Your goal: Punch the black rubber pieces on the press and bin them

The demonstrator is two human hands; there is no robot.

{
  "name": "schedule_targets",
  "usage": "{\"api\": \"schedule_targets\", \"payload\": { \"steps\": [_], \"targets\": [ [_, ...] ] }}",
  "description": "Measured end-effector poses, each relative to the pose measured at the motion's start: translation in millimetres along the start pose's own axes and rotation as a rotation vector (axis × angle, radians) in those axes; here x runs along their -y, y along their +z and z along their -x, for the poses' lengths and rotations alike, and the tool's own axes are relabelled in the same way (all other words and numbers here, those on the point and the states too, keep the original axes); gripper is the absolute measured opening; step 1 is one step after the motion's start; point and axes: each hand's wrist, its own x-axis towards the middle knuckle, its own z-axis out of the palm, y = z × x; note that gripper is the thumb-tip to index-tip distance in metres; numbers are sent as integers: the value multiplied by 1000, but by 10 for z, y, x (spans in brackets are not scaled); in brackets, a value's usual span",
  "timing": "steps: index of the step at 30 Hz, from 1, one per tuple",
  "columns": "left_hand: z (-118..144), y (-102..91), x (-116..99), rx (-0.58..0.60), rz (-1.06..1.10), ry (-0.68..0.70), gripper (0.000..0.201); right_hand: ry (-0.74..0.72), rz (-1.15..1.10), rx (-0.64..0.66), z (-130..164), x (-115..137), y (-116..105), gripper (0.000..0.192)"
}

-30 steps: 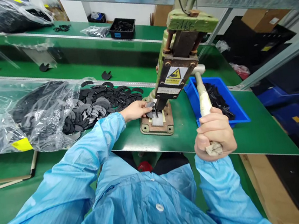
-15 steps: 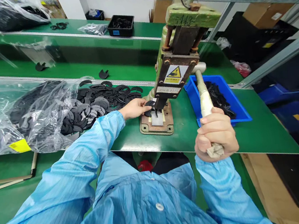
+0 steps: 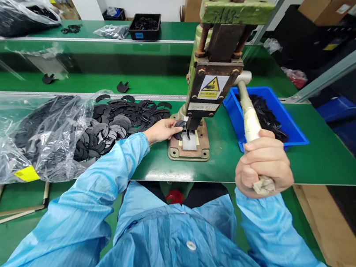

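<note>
My left hand [image 3: 163, 130] pinches a black curved plastic part [image 3: 181, 125] at the working end of a green hand press [image 3: 208, 80]. The part lies over the metal plate [image 3: 189, 140] on the press base [image 3: 189, 155], close under the ram; its far side is partly hidden. My right hand [image 3: 262, 163] is wrapped round the tape-covered lever [image 3: 249, 116] of the press, which rises to the right of the press head. A yellow warning sticker [image 3: 213, 85] marks the front of the head.
Left of the press, many black curved parts [image 3: 110, 126] are heaped beside and inside a clear plastic bag [image 3: 32, 142]. At right stands a blue bin [image 3: 288, 121] of thin black pieces. Behind are a black tray [image 3: 146, 34] and single loose parts [image 3: 122, 87].
My view has shifted slightly, so the press and bin appear a little further right. Both hands keep their holds, the left on the black part and the right on the lever.
</note>
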Motion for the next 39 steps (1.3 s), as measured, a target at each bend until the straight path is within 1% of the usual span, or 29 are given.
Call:
{"api": "schedule_targets", "payload": {
  "steps": [3,6,11,13,15,17,19,21,23,24,25,26,27,28,29,30,31,33,35,36,37,39],
  "targets": [
    [-26,-13,-22,36,23,-62,38,-3,-6,-3,5,-11,-3,34],
    [-60,-26,-64,45,9,-130,37,-3,-10,0,-1,-24,-1,33],
    [-80,-13,-190,22,-40,-300,36,-17,-23,-8,27,-33,7,33],
    [-50,8,-247,7,-28,-346,34,-19,-27,-4,33,-24,12,33],
    [-5,34,-291,-7,-7,-368,30,-25,-36,-19,-33,-10,22,34],
    [39,65,-310,-21,8,-373,27,-49,-71,-44,-226,-1,40,29],
    [71,100,-297,-37,29,-362,26,-84,-105,-78,-559,-7,62,23],
    [98,136,-260,-55,61,-335,24,-87,-135,-97,-954,-35,85,42],
    [142,162,-218,-80,89,-308,24,-16,-188,-74,-1270,-91,103,55],
    [180,168,-203,-88,99,-290,25,33,-217,-51,-1351,-131,111,58],
    [231,168,-194,-92,104,-267,26,74,-238,-37,-1363,-177,117,60],
    [298,162,-195,-95,104,-238,28,110,-234,-39,-1303,-227,124,61],
    [381,152,-205,-95,102,-207,29,142,-210,-53,-1173,-277,131,61],
    [480,139,-225,-93,98,-177,30,161,-170,-71,-985,-321,140,61],
    [589,127,-253,-90,92,-149,31,234,-105,-101,-754,-351,151,55],
    [705,117,-288,-83,84,-122,32,317,-69,-98,-502,-361,167,49],
    [821,113,-327,-68,77,-93,33,383,-72,-36,-247,-348,188,45],
    [1033,128,-401,-27,66,-31,35,515,-123,212,198,-254,253,39],
    [1195,180,-451,4,49,22,38,589,-172,401,494,-115,343,42],
    [1255,217,-464,15,38,40,39,612,-194,463,584,-49,392,42],
    [1303,260,-470,25,30,54,39,624,-210,497,643,6,437,39],
    [1372,351,-470,44,24,80,39,637,-230,513,704,79,509,25]
  ]
}}
